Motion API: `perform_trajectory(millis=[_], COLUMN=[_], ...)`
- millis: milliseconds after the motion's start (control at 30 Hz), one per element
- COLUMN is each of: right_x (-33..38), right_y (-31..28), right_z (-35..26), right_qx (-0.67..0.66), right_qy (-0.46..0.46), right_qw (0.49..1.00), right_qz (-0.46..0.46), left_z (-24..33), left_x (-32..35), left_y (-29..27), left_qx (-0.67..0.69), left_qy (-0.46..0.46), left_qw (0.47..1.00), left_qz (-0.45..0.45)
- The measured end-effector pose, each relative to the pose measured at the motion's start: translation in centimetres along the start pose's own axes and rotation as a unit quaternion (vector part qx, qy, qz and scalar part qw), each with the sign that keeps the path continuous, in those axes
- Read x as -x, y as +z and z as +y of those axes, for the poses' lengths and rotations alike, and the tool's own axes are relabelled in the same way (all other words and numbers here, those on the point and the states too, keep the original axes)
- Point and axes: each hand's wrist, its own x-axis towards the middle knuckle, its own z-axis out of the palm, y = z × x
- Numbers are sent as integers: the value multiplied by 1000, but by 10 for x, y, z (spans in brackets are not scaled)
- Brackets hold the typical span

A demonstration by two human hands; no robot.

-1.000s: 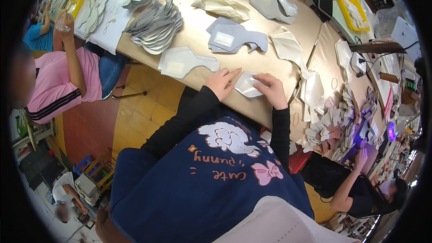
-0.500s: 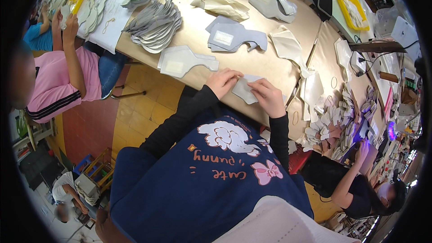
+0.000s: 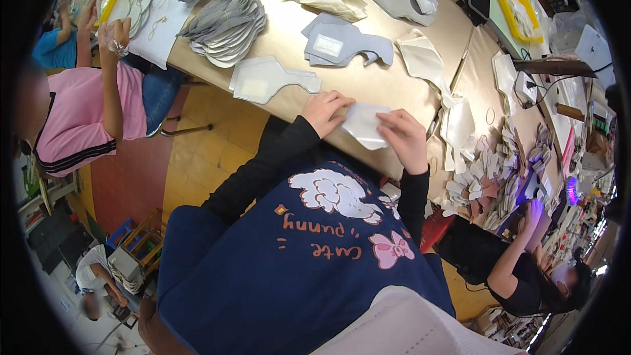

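Note:
Both of my hands hold one pale grey cut piece [image 3: 365, 125] at the near edge of the tan worktable [image 3: 368, 82]. My left hand [image 3: 323, 110] grips its left end and my right hand [image 3: 402, 137] pinches its right end. The piece is lifted a little off the table and hangs partly past the edge. A flat light grey piece with a white patch [image 3: 268, 80] lies just left of my left hand. A darker grey stack of the same shape [image 3: 343, 45] lies beyond my hands.
A fanned heap of grey pieces [image 3: 223, 23] sits at the far left of the table. A person in a pink top [image 3: 79, 125] sits to my left. At the right, a person in black [image 3: 519, 263] works by piles of cut pieces [image 3: 493, 187]. Yellow trays [image 3: 519, 13] stand further back.
My hands have lifted the pale piece and drawn it toward me, over the table edge. My right hand has shifted right along it. The person in pink raised a hand.

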Motion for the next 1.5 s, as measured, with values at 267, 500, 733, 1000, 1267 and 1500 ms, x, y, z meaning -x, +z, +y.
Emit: perform_trajectory(millis=[267, 500, 733, 1000, 1267, 1500], right_x=[-18, -18, -19, -20, -22, -25], right_y=[5, 3, 3, 5, 5, 3], right_z=[23, 29, 32, 37, 43, 46], right_qx=[-45, -35, -32, -46, -28, -30], right_qy=[93, 82, 75, 74, 70, 76], right_qw=[992, 992, 993, 992, 993, 991], right_qz=[-74, -90, -86, -87, -92, -103], left_z=[3, 2, 1, 2, 1, -1], left_x=[18, 19, 15, 15, 14, 15], left_y=[-8, -4, -4, -2, 0, 0], left_qx=[135, 126, 121, 105, 103, 69], left_qy=[-84, -82, -87, -82, -77, -25], left_qw=[987, 989, 989, 991, 992, 997], left_qz=[-4, 3, -6, 1, 4, 16])
